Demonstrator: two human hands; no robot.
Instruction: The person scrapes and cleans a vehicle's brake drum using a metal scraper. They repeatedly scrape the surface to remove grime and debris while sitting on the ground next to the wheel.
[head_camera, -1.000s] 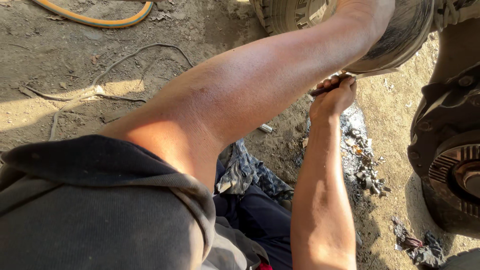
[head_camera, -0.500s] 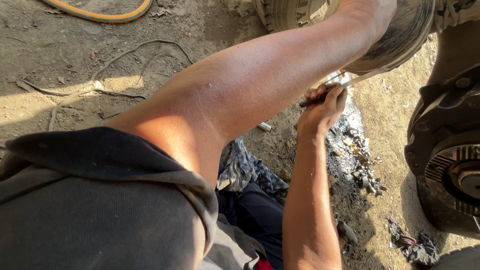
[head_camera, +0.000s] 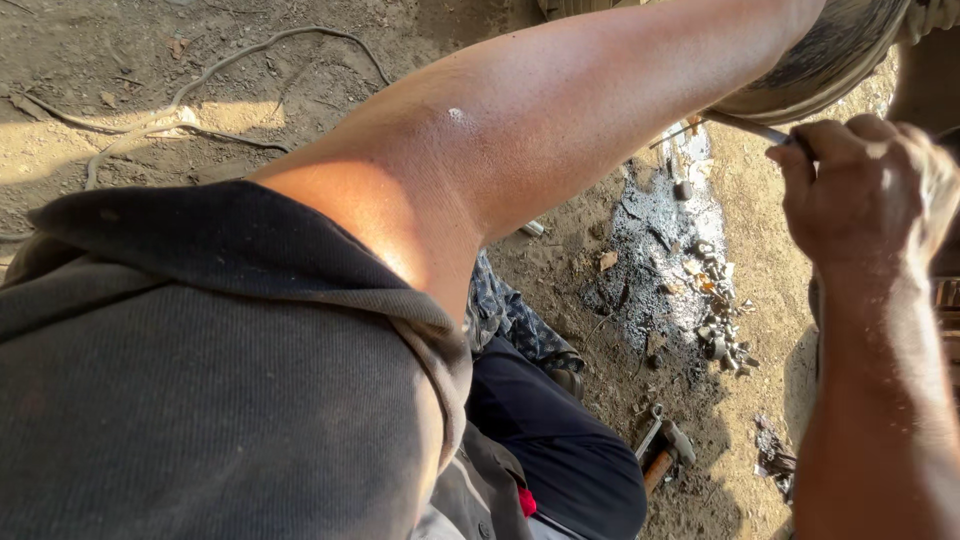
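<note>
My left arm stretches across the view toward a round, dirty metal drum at the top right; its hand is cut off by the top edge. My right hand is at the right edge, fingers closed round a thin metal rod-like tool. The tool's tip points left, just under the drum's rim. I cannot tell whether the tip touches the drum.
On the dirt ground below lies a dark oily patch with several small metal parts. A hammer-like tool rests near my dark trouser leg. A thin cable snakes over the dirt at the upper left.
My right hand with the tool has shifted right and up toward the drum's rim. The view has moved in closer, and my left hand has left the frame.
</note>
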